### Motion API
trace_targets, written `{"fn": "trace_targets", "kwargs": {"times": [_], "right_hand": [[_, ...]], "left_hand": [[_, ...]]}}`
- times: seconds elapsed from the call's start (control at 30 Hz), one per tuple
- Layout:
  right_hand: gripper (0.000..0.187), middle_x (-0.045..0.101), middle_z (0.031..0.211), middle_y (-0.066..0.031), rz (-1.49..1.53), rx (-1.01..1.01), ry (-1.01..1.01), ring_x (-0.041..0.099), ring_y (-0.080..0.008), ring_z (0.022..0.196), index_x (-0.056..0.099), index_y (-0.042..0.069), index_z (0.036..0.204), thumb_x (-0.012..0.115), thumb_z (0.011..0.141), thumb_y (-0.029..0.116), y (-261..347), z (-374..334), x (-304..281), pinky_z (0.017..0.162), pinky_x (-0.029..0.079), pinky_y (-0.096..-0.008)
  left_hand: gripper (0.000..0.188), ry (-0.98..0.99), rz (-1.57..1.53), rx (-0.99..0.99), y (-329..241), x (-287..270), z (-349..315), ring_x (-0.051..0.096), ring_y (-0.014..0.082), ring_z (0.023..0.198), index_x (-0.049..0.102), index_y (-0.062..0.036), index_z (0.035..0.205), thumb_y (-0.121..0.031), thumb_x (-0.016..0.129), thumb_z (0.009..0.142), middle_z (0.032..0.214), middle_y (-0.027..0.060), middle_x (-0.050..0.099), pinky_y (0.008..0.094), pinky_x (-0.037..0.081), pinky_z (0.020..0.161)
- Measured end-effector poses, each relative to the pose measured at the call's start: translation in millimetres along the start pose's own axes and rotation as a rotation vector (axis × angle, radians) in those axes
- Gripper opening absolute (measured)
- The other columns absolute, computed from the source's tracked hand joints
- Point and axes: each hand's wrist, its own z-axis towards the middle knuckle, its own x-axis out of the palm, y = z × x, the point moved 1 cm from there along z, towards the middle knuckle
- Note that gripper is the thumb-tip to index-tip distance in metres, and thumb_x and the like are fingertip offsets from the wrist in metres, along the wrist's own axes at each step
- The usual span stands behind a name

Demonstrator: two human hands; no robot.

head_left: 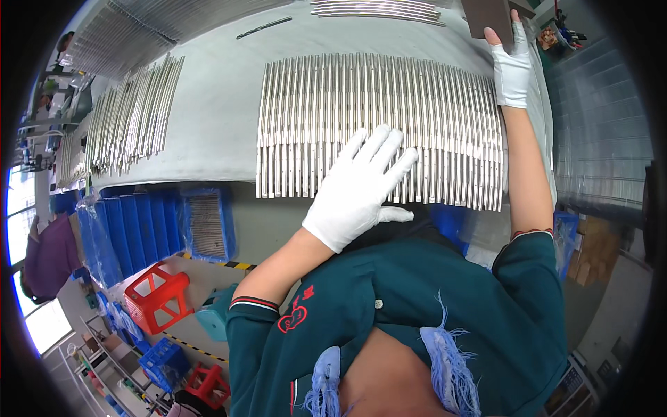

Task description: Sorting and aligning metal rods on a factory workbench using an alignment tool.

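Many slim silver metal rods (pixel 316 104) lie side by side in a wide row on the pale-covered table. My left hand (pixel 361 187), in a white glove, rests flat across the near half of this row with its fingers spread, holding nothing. Off to the far right, my right hand (pixel 513 76) is stretched out in a white glove with bare thumb and fingertip. It grips the near edge of a dark brown flat board (pixel 486 15); its other fingers are hidden.
More rods (pixel 135 115) lie bunched at the table's left, with others (pixel 379 8) at the far edge. A dark drill bit (pixel 264 28) lies between them. Below the table stand blue crates (pixel 142 233) and a red stool (pixel 158 297). A person in purple (pixel 52 257) is farther left.
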Motion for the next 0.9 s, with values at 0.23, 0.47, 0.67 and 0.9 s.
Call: {"fn": "trace_targets", "kwargs": {"times": [0.23, 0.47, 0.67, 0.9], "right_hand": [[0.069, 0.058, 0.141, -0.0111, -0.020, -0.039, -0.002, 0.056, -0.0177, 0.124, 0.046, 0.007, 0.151, 0.077, 0.092, 0.025, -2, 0, -2, 0.107, 0.042, -0.0298], [0.068, 0.059, 0.139, -0.0108, -0.028, -0.050, -0.016, 0.057, -0.0166, 0.121, 0.048, 0.008, 0.150, 0.078, 0.091, 0.024, -5, 1, -1, 0.105, 0.043, -0.0292], [0.069, 0.059, 0.139, -0.0103, -0.014, -0.044, -0.007, 0.057, -0.0166, 0.122, 0.048, 0.010, 0.150, 0.079, 0.090, 0.022, -9, 1, -4, 0.104, 0.044, -0.0293], [0.072, 0.066, 0.123, -0.0230, -0.236, 0.009, 0.006, 0.063, -0.0305, 0.113, 0.047, 0.004, 0.149, 0.076, 0.084, 0.019, 21, 3, -5, 0.100, 0.047, -0.0371]], "left_hand": [[0.085, -0.039, 0.011, 0.001, -5, 8, 4, 0.043, 0.0337, 0.141, 0.049, -0.0063, 0.143, -0.046, 0.078, 0.074, 0.145, 0.0177, 0.051, 0.0457, 0.030, 0.119], [0.082, -0.059, 0.007, 0.014, -6, 8, 1, 0.046, 0.0326, 0.139, 0.051, -0.0054, 0.141, -0.039, 0.080, 0.072, 0.143, 0.0161, 0.053, 0.0449, 0.032, 0.118], [0.061, -0.104, 0.101, 0.059, -6, 10, 3, 0.049, 0.0325, 0.134, 0.055, -0.0014, 0.135, -0.016, 0.070, 0.078, 0.138, 0.0158, 0.055, 0.0451, 0.036, 0.116], [0.061, -0.159, 0.055, 0.040, -7, 12, -1, 0.053, 0.0328, 0.130, 0.058, -0.0041, 0.132, -0.011, 0.071, 0.073, 0.133, 0.0143, 0.058, 0.0446, 0.040, 0.112]]}}
